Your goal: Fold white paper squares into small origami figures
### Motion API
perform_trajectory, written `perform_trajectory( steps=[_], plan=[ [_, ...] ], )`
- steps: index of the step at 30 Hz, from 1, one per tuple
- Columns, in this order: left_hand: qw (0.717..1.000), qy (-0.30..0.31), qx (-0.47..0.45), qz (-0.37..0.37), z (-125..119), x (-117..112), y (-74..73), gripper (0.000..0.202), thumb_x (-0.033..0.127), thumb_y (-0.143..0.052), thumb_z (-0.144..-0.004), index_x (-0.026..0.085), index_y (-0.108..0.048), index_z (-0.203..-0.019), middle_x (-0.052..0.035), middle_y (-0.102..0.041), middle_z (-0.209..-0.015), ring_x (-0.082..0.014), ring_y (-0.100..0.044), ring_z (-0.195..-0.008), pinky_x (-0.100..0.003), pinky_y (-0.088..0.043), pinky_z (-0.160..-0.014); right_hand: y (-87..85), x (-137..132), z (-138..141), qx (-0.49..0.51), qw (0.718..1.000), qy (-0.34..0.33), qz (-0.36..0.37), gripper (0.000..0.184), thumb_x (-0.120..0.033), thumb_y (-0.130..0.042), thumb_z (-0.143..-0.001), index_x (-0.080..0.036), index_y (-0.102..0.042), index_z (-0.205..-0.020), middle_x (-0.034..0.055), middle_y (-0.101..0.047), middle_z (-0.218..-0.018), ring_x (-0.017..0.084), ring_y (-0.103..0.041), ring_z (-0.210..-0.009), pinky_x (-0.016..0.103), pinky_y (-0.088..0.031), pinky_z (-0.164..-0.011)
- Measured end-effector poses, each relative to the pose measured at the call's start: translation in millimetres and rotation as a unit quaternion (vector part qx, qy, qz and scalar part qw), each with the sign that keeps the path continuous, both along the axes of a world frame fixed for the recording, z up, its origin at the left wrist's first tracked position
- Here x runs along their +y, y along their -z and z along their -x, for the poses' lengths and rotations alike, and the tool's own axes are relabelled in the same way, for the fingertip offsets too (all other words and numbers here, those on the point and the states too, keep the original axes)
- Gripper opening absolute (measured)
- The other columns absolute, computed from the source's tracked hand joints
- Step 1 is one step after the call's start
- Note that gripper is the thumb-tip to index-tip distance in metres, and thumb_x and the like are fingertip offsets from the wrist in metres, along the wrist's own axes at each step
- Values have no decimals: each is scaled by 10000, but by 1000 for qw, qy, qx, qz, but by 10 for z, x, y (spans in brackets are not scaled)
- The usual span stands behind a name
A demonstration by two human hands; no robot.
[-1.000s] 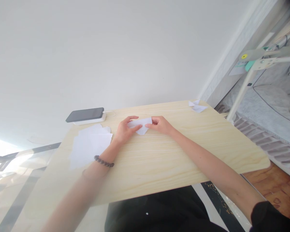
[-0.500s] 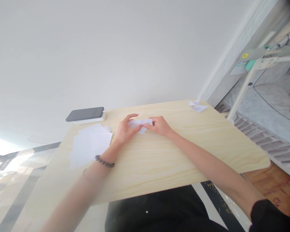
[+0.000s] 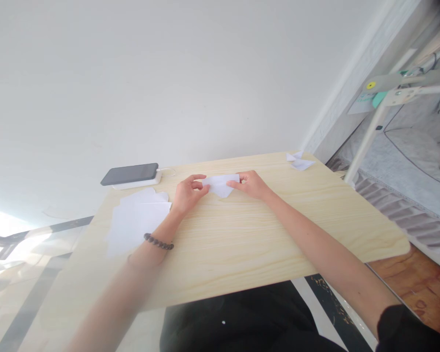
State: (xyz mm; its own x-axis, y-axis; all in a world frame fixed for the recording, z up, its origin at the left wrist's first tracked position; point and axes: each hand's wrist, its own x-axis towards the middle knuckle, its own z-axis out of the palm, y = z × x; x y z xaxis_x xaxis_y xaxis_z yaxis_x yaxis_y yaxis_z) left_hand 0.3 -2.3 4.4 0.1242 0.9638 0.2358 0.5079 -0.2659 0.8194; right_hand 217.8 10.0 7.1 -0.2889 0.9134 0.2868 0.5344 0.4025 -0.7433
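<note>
Between my two hands is a small folded piece of white paper (image 3: pixel 220 184), with a straight upper edge and a pointed flap hanging below it. My left hand (image 3: pixel 189 192) pinches its left end between thumb and fingers. At the right end, my right hand (image 3: pixel 252 185) grips it, the thumb lying on the front and the fingers behind. The paper is held just above the wooden table (image 3: pixel 220 244). A dark bead bracelet (image 3: pixel 158 242) circles my left wrist.
Left of my left hand lies a stack of white paper sheets (image 3: pixel 139 222). Behind it a dark phone (image 3: pixel 130 173) rests on a white block (image 3: pixel 137 183) with a cable. A folded paper shape (image 3: pixel 301 162) sits at the table's far right corner, near the wall (image 3: pixel 205 83).
My hands have drawn apart and the folded paper shows wider between them. My right hand has shifted right and slightly up; its thumb has moved away from the left thumb.
</note>
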Motion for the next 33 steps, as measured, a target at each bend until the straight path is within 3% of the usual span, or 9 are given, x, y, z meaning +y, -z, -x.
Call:
perform_trajectory(
  steps=[4,9,12,16,23,26,33],
  plan=[
    [1000,14,-10,16,-20,-19,-10,400,402,-558,-689,161,-592,-1007,-28,-682,-769,-137,-578,-649,-237,-421,-622,-28,13,-78,11,999,-6,36,365,-489,-552,-657,-132,-621,-622,-1,-530,-558,122,-464,-572,221,-310,-488],
    [996,85,-18,32,-29,-68,-14,396,345,-532,-713,160,-581,-1059,-27,-682,-809,-138,-580,-690,-245,-419,-664,13,38,-152,48,995,-28,87,347,-471,-584,-638,-133,-653,-677,14,-599,-623,147,-523,-607,233,-371,-511],
    [991,103,-73,49,-47,-74,-4,400,342,-508,-734,158,-550,-1086,-26,-671,-780,-120,-574,-665,-228,-420,-626,53,45,-128,80,990,-47,108,349,-448,-590,-643,-130,-661,-766,32,-636,-721,154,-551,-653,245,-411,-567],
    [983,96,-141,68,-86,-52,15,454,381,-575,-694,153,-515,-1082,-53,-654,-859,-128,-583,-713,-222,-427,-616,60,0,-16,66,994,-27,82,363,-459,-567,-661,-122,-653,-767,32,-621,-711,138,-527,-630,230,-386,-544],
    [992,65,-89,55,-82,-63,10,460,448,-623,-636,148,-573,-981,-46,-630,-818,-114,-530,-601,-211,-388,-521,46,-78,134,9,999,-29,43,357,-468,-556,-648,-115,-586,-599,-15,-487,-532,77,-401,-508,201,-288,-467],
    [993,69,-80,50,-74,-61,9,460,447,-617,-640,154,-571,-992,-38,-625,-815,-113,-522,-598,-213,-386,-526,27,-82,117,10,997,-46,68,308,-421,-547,-658,-121,-606,-627,-19,-502,-525,77,-411,-488,199,-285,-453],
    [996,70,-52,31,-60,-10,40,420,439,-591,-667,165,-573,-985,-39,-622,-844,-127,-525,-630,-223,-393,-556,-63,-54,-25,32,976,-118,178,206,-293,-542,-673,-158,-670,-763,-8,-651,-659,137,-561,-614,219,-396,-542]
  ],
)
